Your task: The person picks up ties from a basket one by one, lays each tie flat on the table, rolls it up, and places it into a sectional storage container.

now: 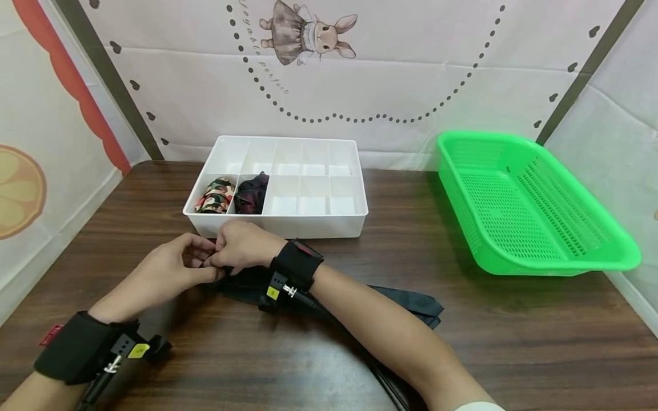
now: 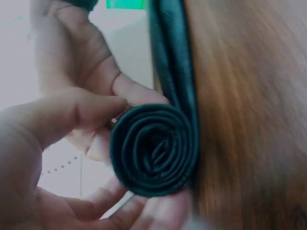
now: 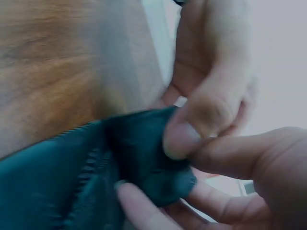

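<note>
A dark teal folded cloth [image 1: 406, 299] lies in a long strip on the table, passing under my right forearm. Its left end is wound into a tight spiral roll [image 2: 153, 151]. My left hand [image 1: 172, 268] grips this roll, thumb on one side and fingers curled beneath in the left wrist view. My right hand [image 1: 249, 245] pinches the same roll, its thumb against the left thumb. Stitched seams show along the cloth [image 3: 53, 177] in the right wrist view. Just behind my hands stands a white divided box [image 1: 288, 226].
The box's front-left compartments hold a colourful patterned cloth roll [image 1: 216, 197] and a dark bundled cloth [image 1: 252, 194]. A green perforated basket [image 1: 560, 265] stands at the right. A printed white sheet [image 1: 401, 85] hangs behind the wooden table [image 1: 247, 354].
</note>
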